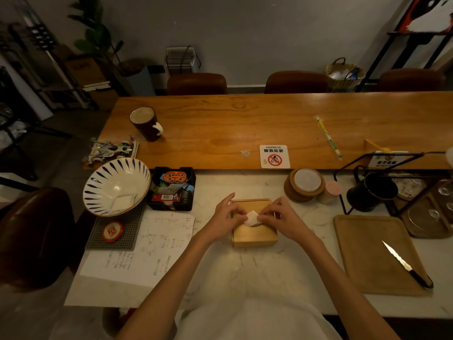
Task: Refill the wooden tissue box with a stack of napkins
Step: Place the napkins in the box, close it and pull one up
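Observation:
The wooden tissue box (255, 235) sits on the white marble counter in front of me, its lid on. A white napkin (251, 219) sticks up out of the slot in the lid. My left hand (226, 217) rests on the box's left side and pinches the napkin's left edge. My right hand (279, 218) lies over the right side and pinches the napkin's right edge. The rest of the napkins inside the box are hidden.
A striped bowl (107, 177) with a folded white napkin leans at the left, beside a black organiser tray (190, 202) and handwritten papers (157, 244). Coasters (305, 186) and a black pitcher (372, 192) stand at the right. A knife (407, 265) lies on a wooden tray (362, 253).

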Available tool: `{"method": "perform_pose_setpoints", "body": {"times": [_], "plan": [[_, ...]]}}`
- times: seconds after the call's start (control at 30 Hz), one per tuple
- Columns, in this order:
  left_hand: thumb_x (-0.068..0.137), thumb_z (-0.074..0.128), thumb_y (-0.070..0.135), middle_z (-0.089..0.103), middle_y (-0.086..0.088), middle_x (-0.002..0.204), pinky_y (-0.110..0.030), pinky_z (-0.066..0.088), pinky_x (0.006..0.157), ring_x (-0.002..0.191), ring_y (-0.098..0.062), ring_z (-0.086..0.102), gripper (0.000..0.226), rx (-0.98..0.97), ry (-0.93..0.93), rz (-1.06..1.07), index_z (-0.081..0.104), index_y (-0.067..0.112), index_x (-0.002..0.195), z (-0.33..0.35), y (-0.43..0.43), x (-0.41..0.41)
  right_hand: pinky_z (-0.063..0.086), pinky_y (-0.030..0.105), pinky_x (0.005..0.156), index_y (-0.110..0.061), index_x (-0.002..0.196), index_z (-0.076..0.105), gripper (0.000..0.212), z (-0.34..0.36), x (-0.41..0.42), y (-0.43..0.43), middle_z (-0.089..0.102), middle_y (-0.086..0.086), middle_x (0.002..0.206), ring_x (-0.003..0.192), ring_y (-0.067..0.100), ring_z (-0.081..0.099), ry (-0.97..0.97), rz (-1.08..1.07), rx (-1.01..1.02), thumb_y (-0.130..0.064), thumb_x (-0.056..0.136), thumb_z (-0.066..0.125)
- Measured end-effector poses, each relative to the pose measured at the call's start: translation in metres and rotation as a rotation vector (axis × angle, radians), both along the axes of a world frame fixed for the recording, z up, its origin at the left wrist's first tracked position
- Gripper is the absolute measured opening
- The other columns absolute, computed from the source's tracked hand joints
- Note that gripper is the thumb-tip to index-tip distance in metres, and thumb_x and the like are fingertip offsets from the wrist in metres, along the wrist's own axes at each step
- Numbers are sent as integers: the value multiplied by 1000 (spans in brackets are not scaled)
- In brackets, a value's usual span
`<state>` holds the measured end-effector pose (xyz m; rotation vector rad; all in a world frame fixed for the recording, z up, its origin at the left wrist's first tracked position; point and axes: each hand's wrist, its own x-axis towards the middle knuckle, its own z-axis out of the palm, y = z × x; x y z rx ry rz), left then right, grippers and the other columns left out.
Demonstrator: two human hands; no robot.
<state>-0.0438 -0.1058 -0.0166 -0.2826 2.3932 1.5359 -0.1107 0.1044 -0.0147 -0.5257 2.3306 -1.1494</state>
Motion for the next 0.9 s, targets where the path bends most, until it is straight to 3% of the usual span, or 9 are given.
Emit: {"method": "perform_pose_setpoints", "body": {"times": [0.2,0.3,0.37,0.7,0.9], "plan": [[88,67,28,11,3,162,-40,21,116,147,-22,14,13,28,-20,-9,68,23,100,-1,4,-2,41,22,82,-34,85,71,14,-5,1,4,51,2,98,91,13,50,-43,-95,-131,-21,86,70],[91,64,19,18,-2,159,-28,23,109,146,-21,20,3,59,-18,43,62,21,89,1,7,-2,39,14,79,-31,91,71,8,-7,5,-1,51,5,98,90,11,49,-52,-128,-145,-24,88,68],[92,61,14,20,-4,158,-25,22,108,145,-20,22,13,73,-3,68,58,24,85,0,9,-1,38,5,76,-27,99,72,13,-10,6,-2,49,8,102,89,10,48,-57,-135,-117,-29,87,69],[97,54,11,23,-4,155,-22,20,107,144,-19,23,5,63,-8,52,55,11,101,2,9,0,38,9,77,-33,87,66,9,-13,10,-1,41,-1,97,91,13,46,-67,-197,-125,-24,89,67],[98,52,12,18,-4,157,-23,21,107,145,-19,20,7,104,-7,73,56,13,104,2,9,1,41,14,78,-41,94,64,13,-11,15,-3,38,-4,101,86,9,45,-113,-190,-131,-30,88,68]]}}
